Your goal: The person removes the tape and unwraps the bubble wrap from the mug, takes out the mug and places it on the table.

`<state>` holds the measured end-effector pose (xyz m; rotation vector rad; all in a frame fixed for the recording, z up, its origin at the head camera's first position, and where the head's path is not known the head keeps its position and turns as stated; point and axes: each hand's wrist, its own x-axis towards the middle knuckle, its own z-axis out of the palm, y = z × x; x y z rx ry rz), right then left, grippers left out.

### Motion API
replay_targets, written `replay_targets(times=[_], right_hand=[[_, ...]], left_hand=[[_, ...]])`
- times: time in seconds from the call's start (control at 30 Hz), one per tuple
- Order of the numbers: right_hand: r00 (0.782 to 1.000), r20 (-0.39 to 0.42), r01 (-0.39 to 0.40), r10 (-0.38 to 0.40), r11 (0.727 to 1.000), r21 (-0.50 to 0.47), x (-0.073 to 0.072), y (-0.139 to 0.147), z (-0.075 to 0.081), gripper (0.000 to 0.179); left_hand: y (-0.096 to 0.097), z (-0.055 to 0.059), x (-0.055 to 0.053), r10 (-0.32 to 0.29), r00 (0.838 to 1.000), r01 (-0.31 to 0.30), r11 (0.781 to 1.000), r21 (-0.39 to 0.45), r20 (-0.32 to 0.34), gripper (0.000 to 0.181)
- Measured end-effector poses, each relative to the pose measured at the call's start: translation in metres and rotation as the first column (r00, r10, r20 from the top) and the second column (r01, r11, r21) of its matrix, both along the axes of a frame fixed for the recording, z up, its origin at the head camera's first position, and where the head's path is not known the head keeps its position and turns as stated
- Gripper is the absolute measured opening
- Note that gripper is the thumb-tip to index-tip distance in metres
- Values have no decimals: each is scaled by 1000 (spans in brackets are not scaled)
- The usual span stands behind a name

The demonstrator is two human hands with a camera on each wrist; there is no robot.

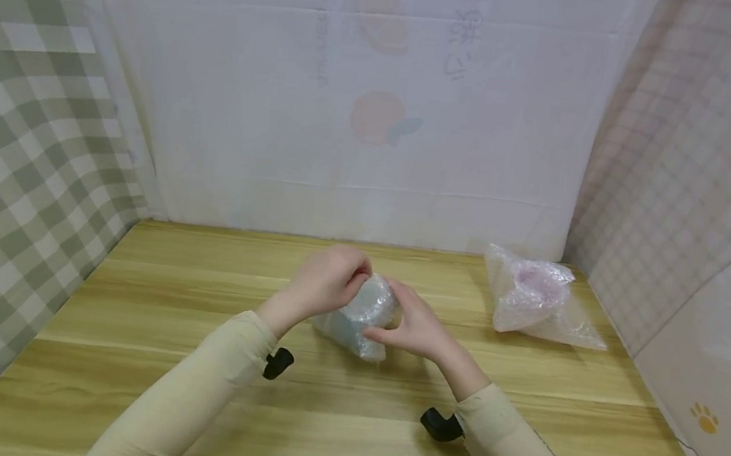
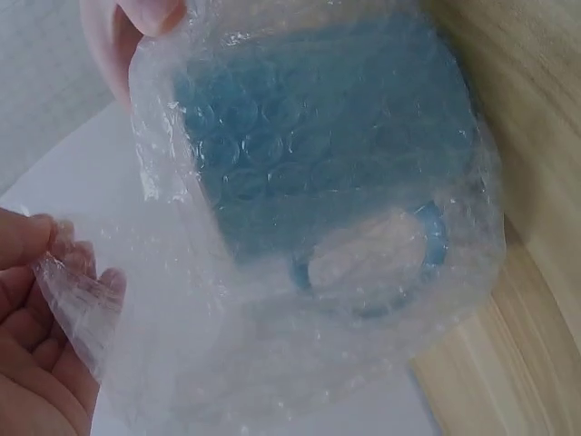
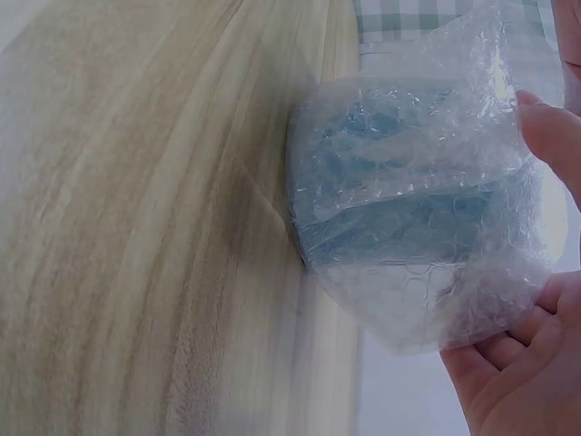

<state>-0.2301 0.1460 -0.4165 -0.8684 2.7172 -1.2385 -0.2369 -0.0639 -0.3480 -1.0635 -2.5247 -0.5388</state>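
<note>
A blue mug (image 2: 318, 136) with a looped handle shows through clear bubble wrap (image 2: 191, 363) in the left wrist view. The wrapped mug stands on the wooden table in the middle of the head view. My left hand (image 1: 333, 278) pinches a loose edge of the wrap between thumb and fingers, at the mug's upper left. From the other side my right hand (image 1: 418, 327) grips the wrapped mug, thumb toward me and fingers behind. In the right wrist view, the right thumb (image 3: 549, 136) and fingers hold the wrap near one end of the mug.
At the back right of the wooden table (image 1: 172, 403) lies another bubble-wrapped bundle (image 1: 534, 295) with something pink inside. A white printed cloth (image 1: 229, 100) hangs behind the table, a green checked cloth (image 1: 24, 110) on the left, and a patterned cloth (image 1: 692, 250) on the right.
</note>
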Motion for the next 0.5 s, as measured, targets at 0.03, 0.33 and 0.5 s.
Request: replay_targets(times=[0.03,0.33,0.5], right_hand=[[1000,0,5,-5,1000,4,0,0,0,85],[1000,3,24,-24,999,30,1,0,0,88],[1000,0,31,-31,999,35,1,1,0,90]], left_hand=[[-1,-1,0,26,999,-28,998,52,41,3],[-5,-4,3,131,985,-157,946,285,108,3],[-9,-4,4,157,982,-187,904,384,107,3]])
